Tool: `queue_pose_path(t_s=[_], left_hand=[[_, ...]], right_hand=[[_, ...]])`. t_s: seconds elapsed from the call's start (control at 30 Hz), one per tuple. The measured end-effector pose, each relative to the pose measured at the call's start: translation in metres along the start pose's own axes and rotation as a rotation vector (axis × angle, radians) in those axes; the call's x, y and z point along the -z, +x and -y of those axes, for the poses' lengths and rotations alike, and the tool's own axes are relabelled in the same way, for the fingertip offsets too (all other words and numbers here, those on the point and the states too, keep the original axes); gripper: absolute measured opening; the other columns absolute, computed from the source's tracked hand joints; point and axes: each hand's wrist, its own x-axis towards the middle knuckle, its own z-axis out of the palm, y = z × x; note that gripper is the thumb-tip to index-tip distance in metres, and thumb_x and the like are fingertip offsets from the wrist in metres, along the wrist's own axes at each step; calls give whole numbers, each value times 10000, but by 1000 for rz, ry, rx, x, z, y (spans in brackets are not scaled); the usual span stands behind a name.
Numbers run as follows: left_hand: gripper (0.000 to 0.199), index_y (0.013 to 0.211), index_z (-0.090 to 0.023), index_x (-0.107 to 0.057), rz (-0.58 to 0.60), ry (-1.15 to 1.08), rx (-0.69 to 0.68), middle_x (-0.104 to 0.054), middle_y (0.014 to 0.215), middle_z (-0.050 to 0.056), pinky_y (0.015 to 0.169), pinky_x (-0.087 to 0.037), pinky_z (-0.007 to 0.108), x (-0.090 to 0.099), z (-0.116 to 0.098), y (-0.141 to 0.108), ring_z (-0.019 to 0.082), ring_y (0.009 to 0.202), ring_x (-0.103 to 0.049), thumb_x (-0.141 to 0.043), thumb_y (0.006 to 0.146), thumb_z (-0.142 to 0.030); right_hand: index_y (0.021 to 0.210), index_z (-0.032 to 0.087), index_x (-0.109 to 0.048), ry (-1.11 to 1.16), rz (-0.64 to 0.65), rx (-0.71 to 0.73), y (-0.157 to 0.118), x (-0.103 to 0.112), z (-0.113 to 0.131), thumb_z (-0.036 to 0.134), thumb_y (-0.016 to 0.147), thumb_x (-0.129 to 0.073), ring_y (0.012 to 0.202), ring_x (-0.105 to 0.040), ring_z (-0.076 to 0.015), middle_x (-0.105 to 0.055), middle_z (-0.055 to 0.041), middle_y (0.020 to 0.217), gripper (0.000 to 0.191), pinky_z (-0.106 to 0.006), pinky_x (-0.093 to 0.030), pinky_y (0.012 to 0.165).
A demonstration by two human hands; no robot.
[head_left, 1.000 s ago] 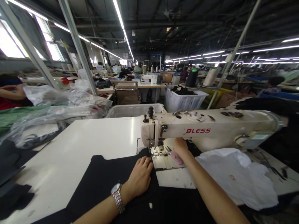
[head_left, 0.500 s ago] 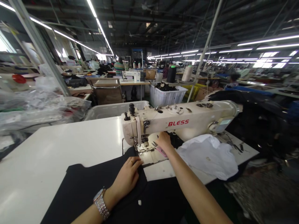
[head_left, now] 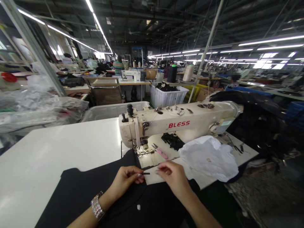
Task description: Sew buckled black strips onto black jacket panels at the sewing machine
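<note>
My left hand [head_left: 130, 176] pinches a short black strip [head_left: 145, 173] between thumb and fingertips, and the strip's free end points right. Just beyond that end is my right hand [head_left: 173, 174], its fingers loosely curled and slightly apart, with nothing visible in them. Under both hands lies a black fabric piece [head_left: 95, 186], its upper edge reaching the needle area of the sewing machine [head_left: 175, 123]. Pink-handled thread snips [head_left: 160, 152] rest on the machine bed. Behind them is a pile of short black strips [head_left: 173, 141].
A crumpled white cloth or bag [head_left: 209, 158] lies on the table right of the snips. The white tabletop [head_left: 71, 142] extends left. A grey plastic bin [head_left: 106, 110] stands behind the table. Thread cones [head_left: 172, 74] rise beyond the machine. Black material is heaped at right.
My right hand has come back from the strip pile toward my left hand. My left hand has lifted off the fabric and now holds a black strip. The snips lie uncovered.
</note>
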Motion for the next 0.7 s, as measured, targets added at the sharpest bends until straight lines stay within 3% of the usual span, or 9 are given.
queue_pose_path(t_s=[0.07, 0.13, 0.2, 0.27, 0.37, 0.53, 0.7], left_hand=[[389, 773, -97, -607, -11, -34, 23, -660, 681, 76, 558, -484, 239, -1, -1, 0, 152, 601, -610, -645, 631, -458], [383, 749, -93, -602, -4, -35, 28, -651, 650, 66, 545, -474, 226, -1, -2, 1, 141, 583, -602, -654, 624, -451], [373, 728, -91, -599, 9, -22, 25, -643, 616, 58, 536, -466, 220, -2, -2, 1, 132, 560, -592, -652, 627, -445], [363, 722, -91, -595, 17, -13, 25, -639, 595, 52, 527, -460, 217, -2, -3, 1, 125, 542, -584, -649, 633, -438], [349, 730, -90, -592, 18, -18, 19, -640, 600, 50, 520, -455, 209, -2, -5, 0, 118, 540, -583, -643, 648, -425], [330, 737, -83, -592, 20, -31, 16, -642, 619, 52, 522, -453, 202, -2, -6, 0, 117, 554, -589, -644, 659, -399], [326, 731, -78, -584, 31, -62, -1, -641, 607, 53, 512, -452, 197, -1, -4, 1, 109, 531, -583, -651, 655, -389]], right_hand=[[695, 191, -609, -198, -57, -89, -2, 47, -20, 295, 744, -506, 573, -588, -136, -635, 2, 636, 155, -213, -437, 544], [722, 214, -631, -630, -49, -303, 0, 95, -43, 289, 745, -502, 614, -599, -147, -648, 11, 652, 151, -227, -424, 602], [703, 179, -641, -771, -78, -411, 6, 132, -65, 258, 701, -544, 683, -609, -207, -665, -47, 718, 125, -269, -411, 604], [678, 156, -641, -836, -78, -457, 13, 152, -83, 266, 663, -581, 717, -604, -247, -665, -89, 749, 126, -288, -399, 595], [628, 167, -633, -874, -19, -467, 23, 159, -98, 260, 649, -584, 668, -600, -225, -660, -75, 678, 108, -268, -382, 564], [495, 162, -599, -931, 66, -473, 33, 152, -106, 128, 615, -524, 576, -591, -206, -608, -73, 502, 145, -252, -349, 511], [550, 100, -617, -1042, 46, -397, 39, 143, -109, 48, 558, -500, 652, -600, -264, -628, -171, 623, 129, -274, -325, 499]])
